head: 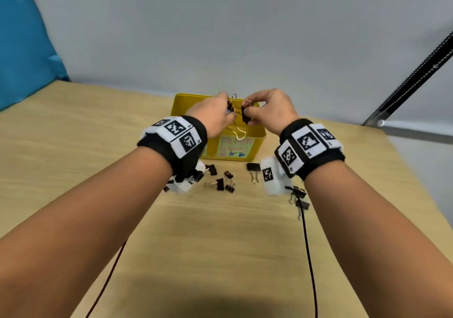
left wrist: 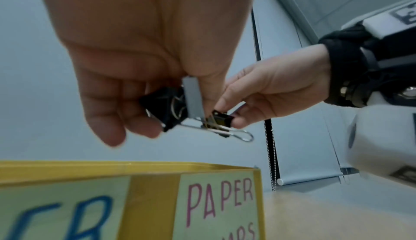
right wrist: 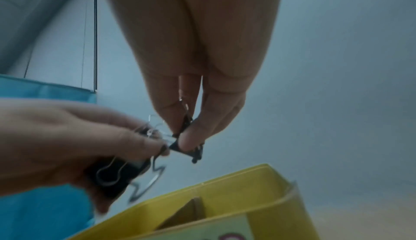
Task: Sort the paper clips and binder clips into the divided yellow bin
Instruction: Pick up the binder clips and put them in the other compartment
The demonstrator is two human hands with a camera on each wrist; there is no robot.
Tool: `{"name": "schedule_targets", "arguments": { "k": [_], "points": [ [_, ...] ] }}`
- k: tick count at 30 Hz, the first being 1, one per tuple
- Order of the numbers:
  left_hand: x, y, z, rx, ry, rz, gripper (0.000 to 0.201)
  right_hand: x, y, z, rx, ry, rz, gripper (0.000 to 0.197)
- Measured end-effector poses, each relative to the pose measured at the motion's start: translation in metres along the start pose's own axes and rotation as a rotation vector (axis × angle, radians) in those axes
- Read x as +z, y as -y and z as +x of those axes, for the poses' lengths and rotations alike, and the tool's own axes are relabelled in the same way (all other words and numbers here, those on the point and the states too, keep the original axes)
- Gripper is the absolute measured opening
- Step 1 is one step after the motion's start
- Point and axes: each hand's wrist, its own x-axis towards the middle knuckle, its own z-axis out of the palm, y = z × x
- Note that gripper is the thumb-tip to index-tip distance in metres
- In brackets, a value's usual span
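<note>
Both hands are raised over the yellow bin [head: 257, 143]. My left hand [head: 215, 116] grips a large black binder clip [left wrist: 164, 107] with silver wire handles. My right hand [head: 264, 111] pinches a small black binder clip [left wrist: 221, 119] that is clamped on or tangled with the large clip's wire handle [left wrist: 238, 135]. In the right wrist view the small clip [right wrist: 188, 144] sits between thumb and fingers, touching the large clip [right wrist: 114, 178]. A thin gold wire loop [head: 239, 131] dangles below the hands. The bin's front carries a "PAPER" label [left wrist: 220, 203], and a divider [right wrist: 186, 213] splits its inside.
Several black binder clips lie loose on the wooden table [head: 220, 244] in front of the bin, one group [head: 221, 181] left of centre, one clip [head: 253, 170] nearer the middle, more [head: 297, 200] under my right wrist. Two cables trail toward me. A grey wall stands behind.
</note>
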Motion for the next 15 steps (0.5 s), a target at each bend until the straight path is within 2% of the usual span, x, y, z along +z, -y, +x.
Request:
{"name": "schedule_targets", "arguments": {
  "k": [2, 4, 6, 8, 10, 11, 13, 15],
  "points": [
    [0.008, -0.003, 0.018, -0.003, -0.035, 0.049, 0.043, 0.003, -0.003, 0.015, 0.007, -0.022, -0.063, 0.026],
    [0.017, 0.000, 0.029, -0.027, 0.038, 0.124, 0.052, 0.006, -0.009, 0.020, -0.007, 0.037, -0.214, 0.035],
    [0.025, 0.007, 0.030, -0.050, 0.087, 0.159, 0.064, 0.006, -0.016, 0.017, -0.005, 0.075, -0.264, 0.041],
    [0.028, 0.010, 0.020, -0.014, -0.019, 0.136, 0.069, 0.003, -0.024, 0.010, -0.014, -0.030, -0.225, 0.039],
    [0.032, 0.006, 0.001, 0.087, -0.191, 0.049, 0.061, -0.004, -0.036, -0.002, 0.005, -0.198, -0.190, 0.035],
    [0.035, 0.000, -0.009, 0.155, -0.219, 0.004, 0.055, -0.008, -0.044, -0.009, 0.035, -0.264, -0.192, 0.035],
    [0.045, -0.013, -0.028, 0.284, -0.117, -0.063, 0.045, -0.016, -0.065, -0.025, 0.123, -0.298, -0.271, 0.038],
    [0.064, -0.023, -0.034, 0.347, 0.045, -0.089, 0.042, -0.020, -0.090, -0.041, 0.265, -0.130, -0.404, 0.047]
  ]
}}
